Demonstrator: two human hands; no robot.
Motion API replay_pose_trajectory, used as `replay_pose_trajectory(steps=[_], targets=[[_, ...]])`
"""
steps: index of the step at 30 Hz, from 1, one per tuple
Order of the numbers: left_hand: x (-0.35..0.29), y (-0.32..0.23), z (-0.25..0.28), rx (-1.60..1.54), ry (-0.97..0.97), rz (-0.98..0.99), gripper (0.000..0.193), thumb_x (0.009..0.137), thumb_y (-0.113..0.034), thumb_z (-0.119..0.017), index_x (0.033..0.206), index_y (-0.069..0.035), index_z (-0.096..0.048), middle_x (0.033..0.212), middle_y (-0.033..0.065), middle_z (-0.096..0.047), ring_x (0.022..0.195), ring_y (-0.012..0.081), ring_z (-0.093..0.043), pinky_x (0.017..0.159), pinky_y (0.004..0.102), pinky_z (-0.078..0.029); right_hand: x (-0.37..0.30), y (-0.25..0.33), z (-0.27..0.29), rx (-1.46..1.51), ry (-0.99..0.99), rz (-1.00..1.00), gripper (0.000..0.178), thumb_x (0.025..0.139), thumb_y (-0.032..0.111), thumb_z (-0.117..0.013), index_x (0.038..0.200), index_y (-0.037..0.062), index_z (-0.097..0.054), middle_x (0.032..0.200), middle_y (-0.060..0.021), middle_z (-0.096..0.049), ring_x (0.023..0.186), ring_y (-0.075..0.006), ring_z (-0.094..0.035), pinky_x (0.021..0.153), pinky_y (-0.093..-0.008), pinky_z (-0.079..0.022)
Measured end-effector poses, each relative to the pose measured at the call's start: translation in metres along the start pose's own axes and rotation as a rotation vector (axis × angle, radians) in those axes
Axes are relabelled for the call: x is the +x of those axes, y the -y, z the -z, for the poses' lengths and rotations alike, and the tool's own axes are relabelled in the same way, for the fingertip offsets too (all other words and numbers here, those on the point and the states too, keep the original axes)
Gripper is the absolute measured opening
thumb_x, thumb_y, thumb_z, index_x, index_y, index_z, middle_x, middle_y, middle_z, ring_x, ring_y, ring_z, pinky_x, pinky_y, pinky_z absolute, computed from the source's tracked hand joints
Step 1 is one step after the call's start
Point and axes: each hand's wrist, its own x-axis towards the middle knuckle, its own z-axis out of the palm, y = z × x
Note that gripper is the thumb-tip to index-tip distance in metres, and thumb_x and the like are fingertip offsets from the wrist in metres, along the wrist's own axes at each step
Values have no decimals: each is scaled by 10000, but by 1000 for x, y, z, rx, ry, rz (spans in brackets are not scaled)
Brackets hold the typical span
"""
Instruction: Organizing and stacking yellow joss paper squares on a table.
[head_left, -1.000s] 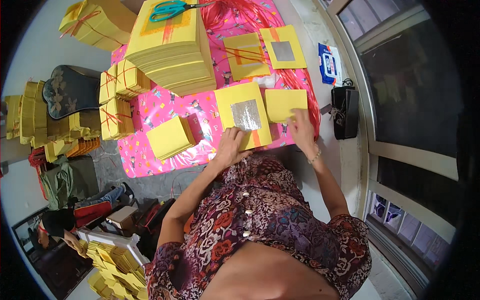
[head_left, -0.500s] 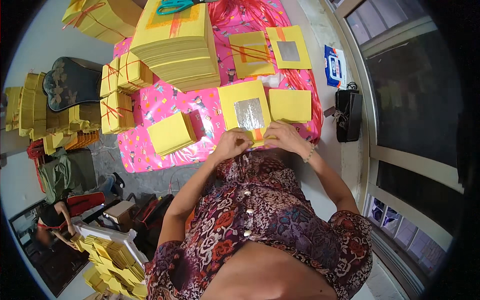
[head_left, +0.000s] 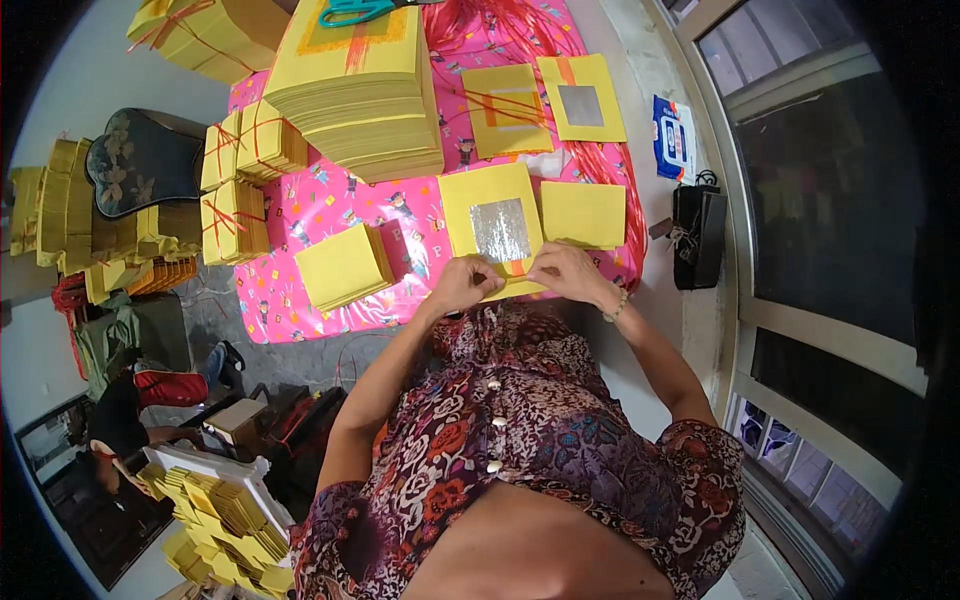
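A yellow joss paper sheet [head_left: 461,203] with a shiny silver foil square lies at the table's near edge. Its near end is creased into a narrow fold with an orange strip showing. My left hand [head_left: 464,283] pinches the fold's left side, while the thumb and fingers of my right hand [head_left: 572,274] close on its right side. Just beyond my right hand rests a small yellow paper stack [head_left: 583,213]. To the left, apart from both hands, a pile of folded yellow paper [head_left: 343,265] sits on the pink patterned tablecloth [head_left: 400,230].
A tall yellow paper stack [head_left: 350,120] carries teal-handled scissors [head_left: 352,12]. Red plastic strings [head_left: 610,165] trail beside two foil sheets [head_left: 590,75]. Tied bundles [head_left: 235,225] stand left. A wipes pack [head_left: 673,135] and black case [head_left: 697,235] lie right. A co-worker [head_left: 120,410] bends at lower left.
The near end of the sheet is now folded over into a narrow strip, with both hands staying on it. At lower left, the co-worker has leaned down and forward.
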Motion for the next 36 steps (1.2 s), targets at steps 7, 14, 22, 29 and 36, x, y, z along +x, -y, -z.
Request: replay_pose_trajectory(steps=[7, 14, 22, 29, 36], targets=[[2, 4, -1, -6, -16, -57, 135, 813, -183, -744, 848, -53, -743, 796, 77, -668, 681, 170, -606, 617, 314, -471, 0, -3, -4, -3, -35, 13, 213, 822, 252, -686, 795, 42, -706, 812, -103, -623, 765, -278, -607, 693, -391, -470], [2, 3, -1, 11, -18, -16, 152, 816, -193, -744, 827, -42, -732, 735, 73, -647, 640, 158, -590, 598, 319, -460, -2, 0, -9, -122, -95, 90, 194, 841, 234, -661, 809, 43, -654, 796, -100, -593, 758, -288, -595, 668, -399, -469], [-17, -61, 13, 339, -537, -427, 288, 761, -125, -701, 1041, -72, -664, 1074, 129, -586, 975, 292, -555, 783, 399, -456, 31, 18, 23, -157, -215, 138, 176, 930, 202, -556, 931, 27, -547, 869, -141, -561, 782, -372, -574, 678, -443, -471], [4, -48, -1, 537, -389, -453, 619, 769, -183, -699, 1330, -71, -466, 1319, 200, -445, 1240, 397, -406, 1004, 483, -368, 103, 4, 52, -154, -265, 107, 232, 957, 238, -518, 914, 12, -548, 858, -175, -584, 814, -384, -587, 689, -452, -459], [31, -33, 0, 684, -306, -302, 846, 799, -410, -647, 1477, -75, -268, 1485, 259, -247, 1395, 437, -189, 1153, 515, -166, 149, -30, 44, -344, -203, -25, 290, 951, 309, -519, 932, 29, -594, 932, -162, -614, 891, -352, -602, 741, -466, -478]])
